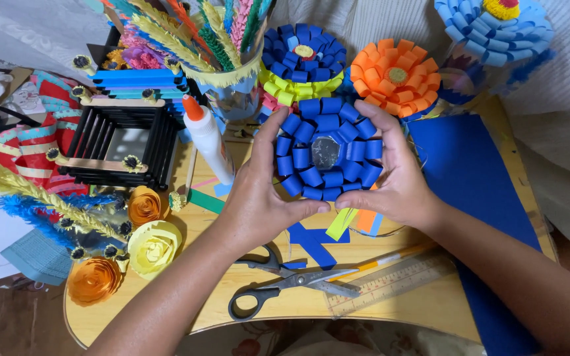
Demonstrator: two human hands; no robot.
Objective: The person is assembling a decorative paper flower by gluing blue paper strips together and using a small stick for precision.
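Observation:
Both my hands hold a round flower of blue paper loops point(328, 151) with a bare shiny centre, above the small wooden table point(423, 306). My left hand point(258, 198) grips its left and lower edge, thumb under the bottom loops. My right hand point(394, 175) cups its right side, fingers curled over the top loops. Under the flower lie blue paper scraps point(311, 240) and yellow and orange strips point(354, 221).
Black-handled scissors point(278, 280), a clear ruler point(390, 280) and a pencil point(390, 257) lie near the front edge. A glue bottle point(209, 142) stands left of the flower. Finished paper flowers point(397, 76), a black stick box point(117, 142), paper roses point(153, 247) and a blue sheet point(476, 191) surround the spot.

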